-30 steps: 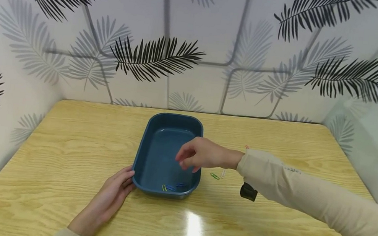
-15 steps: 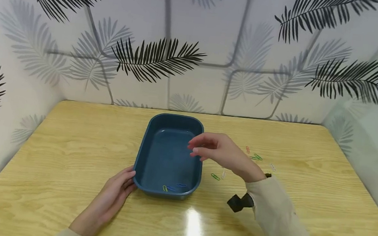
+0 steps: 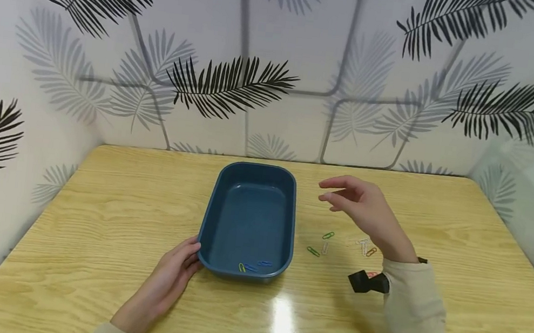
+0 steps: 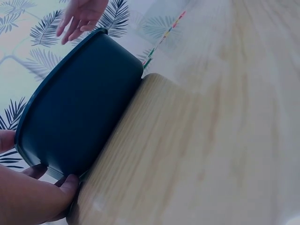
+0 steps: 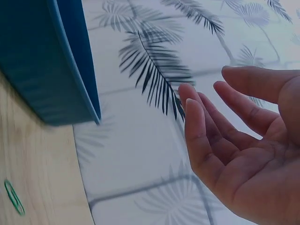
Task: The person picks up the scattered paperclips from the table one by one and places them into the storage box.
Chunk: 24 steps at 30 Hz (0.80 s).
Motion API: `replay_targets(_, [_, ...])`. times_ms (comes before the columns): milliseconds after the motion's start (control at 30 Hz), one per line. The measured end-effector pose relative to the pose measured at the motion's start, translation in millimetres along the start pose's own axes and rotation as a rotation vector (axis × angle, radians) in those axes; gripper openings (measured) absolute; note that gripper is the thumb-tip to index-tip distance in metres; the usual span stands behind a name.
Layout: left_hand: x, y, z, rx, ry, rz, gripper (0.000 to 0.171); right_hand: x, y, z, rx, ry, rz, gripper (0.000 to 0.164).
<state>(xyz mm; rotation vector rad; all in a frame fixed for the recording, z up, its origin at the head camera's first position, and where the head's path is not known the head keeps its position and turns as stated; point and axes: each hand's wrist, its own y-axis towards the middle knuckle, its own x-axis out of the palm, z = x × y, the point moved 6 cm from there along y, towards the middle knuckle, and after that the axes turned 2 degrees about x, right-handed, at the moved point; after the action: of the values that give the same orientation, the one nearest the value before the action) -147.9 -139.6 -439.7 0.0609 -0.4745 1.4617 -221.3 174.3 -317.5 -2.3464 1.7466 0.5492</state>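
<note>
A dark blue plastic tray [image 3: 252,216] stands on the table, holding a yellow paper clip [image 3: 242,267] and blue paper clips [image 3: 264,263] near its front wall. My left hand [image 3: 169,275] holds the tray at its front left corner, with the thumb at the rim and fingers lower on the outer wall. To the right of the tray, my right hand [image 3: 370,210] hovers above the table. Its fingers are loosely bent, thumb apart, and nothing shows between them in the right wrist view. Below it lie green [image 3: 313,251], white and orange paper clips [image 3: 371,251].
A red clip [image 3: 371,274] is partly hidden behind the black wrist strap mount [image 3: 367,282] on the right arm. The wooden table [image 3: 122,200] ends at a leaf-patterned wall [image 3: 281,119] at the back and sides.
My right hand has moved from over the tray to the right, uncovering more of the tray and its right wall. My left hand stays at the tray's corner. The clips in the tray look unchanged.
</note>
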Motion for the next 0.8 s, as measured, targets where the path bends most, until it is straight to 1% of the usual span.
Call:
replay_targets(133, [0.5,0.2,-0.6,0.001,0.004,-0.007,0.049,-20,-3,9,0.016,-0.011,0.056,0.033])
replay_targets(233, [1.1,0.6,-0.6,0.007,-0.008,0.001,0.047,-33,-5,18,0.032,-0.03,0.089,0.034])
replay_targets(367, [0.8,-0.2,-0.4,0.012,-0.02,0.021,0.045,-42,-9,32,0.065,-0.021,0.092,0.035])
replay_targets(467, [0.4,-1.3,-0.1,0.011,-0.013,0.023,0.046,-47,-11,40,0.083,-0.006,0.093,0.037])
replay_targets(533, [0.1,-1.6,-0.2,0.009,-0.018,0.028,0.045,-51,-13,43,0.083,-0.008,0.105,0.038])
replay_targets(667, [0.4,-1.5,-0.6,0.011,-0.023,0.029,0.045,-66,-16,51,0.094,-0.05,0.152,0.039])
replay_targets(800, [-0.1,-1.9,-0.8,0.017,-0.012,0.025,0.044,-85,-19,71,0.167,-0.132,0.193,0.043])
